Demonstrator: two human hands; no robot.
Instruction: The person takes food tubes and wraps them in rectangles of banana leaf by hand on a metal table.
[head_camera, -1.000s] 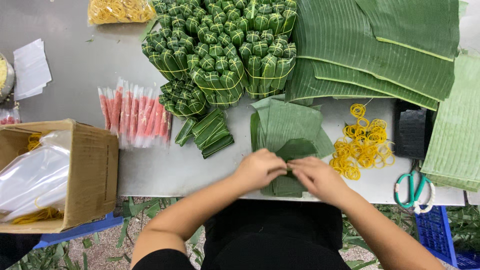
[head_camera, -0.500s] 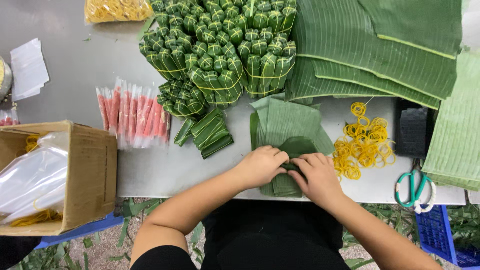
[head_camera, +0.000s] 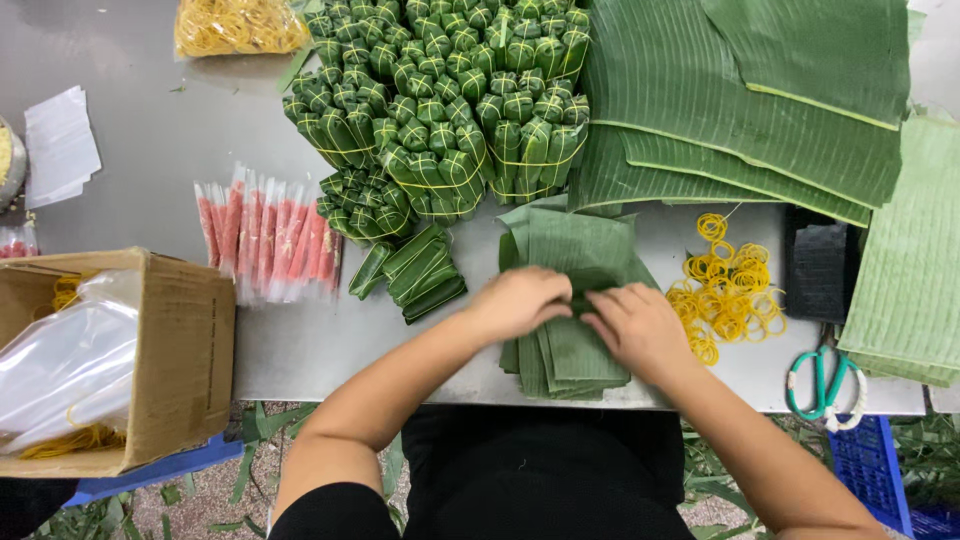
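Both hands have drawn closer over the stack of cut banana-leaf pieces (head_camera: 565, 350) than a moment ago, and the dark folded leaf seen between them earlier is now mostly covered; the left hand (head_camera: 518, 303) lies curled with its fingers bent down onto the top leaf, pinching at a fold, and the right hand (head_camera: 638, 328) meets it with fingers narrow, the tips pressing the same leaf; what lies under the palms I cannot tell; the stack sits at the near edge of the grey table (head_camera: 300, 345), directly before the person; loose yellow rubber bands (head_camera: 728, 283) lie just right of it, green-handled scissors (head_camera: 825, 378) farther right; small wrapped leaf parcels (head_camera: 410, 272) rest to its left, beside pink sticks in clear sleeves (head_camera: 265, 238); bundled parcels (head_camera: 450, 100) and large banana leaves (head_camera: 750, 100) fill the far side; a cardboard box (head_camera: 175, 350) stands at the left.
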